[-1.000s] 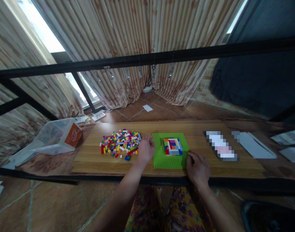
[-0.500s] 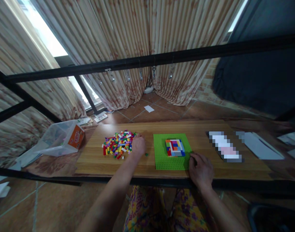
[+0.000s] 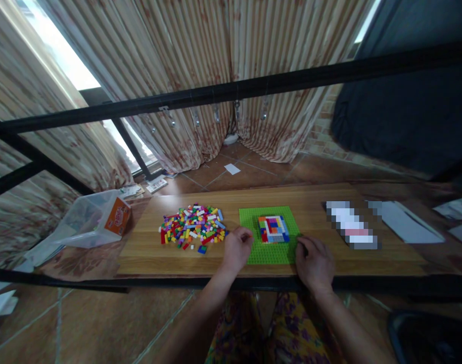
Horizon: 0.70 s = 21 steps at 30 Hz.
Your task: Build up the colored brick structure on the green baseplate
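A green studded baseplate lies on the wooden table, carrying a square block of multicoloured toy bricks with a white outline on top. My left hand is over the plate's left edge, thumb and finger pinched; a speck of orange at the tips looks like a small toy brick. At the plate's right edge, my right hand rests with curled fingers, thumb and forefinger on the rim. To the left of my left hand spreads a heap of loose toy bricks. A blue and green piece lies just in front of the heap.
A clear plastic box with an orange label stands left of the table. A blurred-out flat object lies on the table's right side, with white paper beyond. A black metal bar crosses behind the table.
My left hand has moved right, from the brick heap to the baseplate's left edge, fingertips pinched. My right hand stays at the plate's right edge. The view has shifted slightly.
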{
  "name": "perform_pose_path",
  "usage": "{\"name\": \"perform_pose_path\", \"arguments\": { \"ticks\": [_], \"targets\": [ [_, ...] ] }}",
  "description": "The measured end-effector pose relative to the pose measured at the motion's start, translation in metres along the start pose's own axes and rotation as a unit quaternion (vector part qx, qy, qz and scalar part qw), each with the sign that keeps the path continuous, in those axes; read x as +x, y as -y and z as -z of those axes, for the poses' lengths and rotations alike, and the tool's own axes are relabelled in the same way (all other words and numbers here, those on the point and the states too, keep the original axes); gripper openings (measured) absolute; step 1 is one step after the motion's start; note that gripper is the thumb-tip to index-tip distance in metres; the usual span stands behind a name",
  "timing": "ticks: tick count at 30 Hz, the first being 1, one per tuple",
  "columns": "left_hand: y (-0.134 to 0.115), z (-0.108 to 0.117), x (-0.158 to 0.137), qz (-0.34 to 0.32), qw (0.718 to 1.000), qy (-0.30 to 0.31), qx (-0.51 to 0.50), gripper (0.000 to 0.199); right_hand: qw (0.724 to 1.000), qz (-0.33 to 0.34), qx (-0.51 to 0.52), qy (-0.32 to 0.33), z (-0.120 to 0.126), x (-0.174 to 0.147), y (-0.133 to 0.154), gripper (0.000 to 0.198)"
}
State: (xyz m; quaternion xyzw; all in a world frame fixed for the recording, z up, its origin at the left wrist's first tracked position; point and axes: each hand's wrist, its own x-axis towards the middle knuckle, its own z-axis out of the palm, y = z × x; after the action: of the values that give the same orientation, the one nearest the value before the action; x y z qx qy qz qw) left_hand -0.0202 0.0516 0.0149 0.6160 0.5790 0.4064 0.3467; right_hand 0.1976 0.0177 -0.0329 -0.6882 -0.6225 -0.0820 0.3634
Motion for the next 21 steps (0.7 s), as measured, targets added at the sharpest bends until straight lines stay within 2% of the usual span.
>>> {"name": "perform_pose_path", "arguments": {
  "ticks": [4, 13, 21],
  "targets": [
    [0.001, -0.009, 0.001, 0.017, 0.998, 0.007, -0.052, 0.013, 1.0, -0.004, 0.003, 0.005, 0.001, 0.0, 0.002, 0.027],
    [-0.008, -0.021, 0.007, -0.022, 1.0, 0.007, 0.01, 0.019, 1.0, -0.004, 0.005, 0.003, 0.001, 0.0, 0.002, 0.026],
    [-0.019, -0.027, 0.011, 0.012, 1.0, 0.002, 0.007, 0.034, 1.0, -0.008, 0.007, 0.008, 0.001, 0.001, 0.002, 0.026]
  ]
}}
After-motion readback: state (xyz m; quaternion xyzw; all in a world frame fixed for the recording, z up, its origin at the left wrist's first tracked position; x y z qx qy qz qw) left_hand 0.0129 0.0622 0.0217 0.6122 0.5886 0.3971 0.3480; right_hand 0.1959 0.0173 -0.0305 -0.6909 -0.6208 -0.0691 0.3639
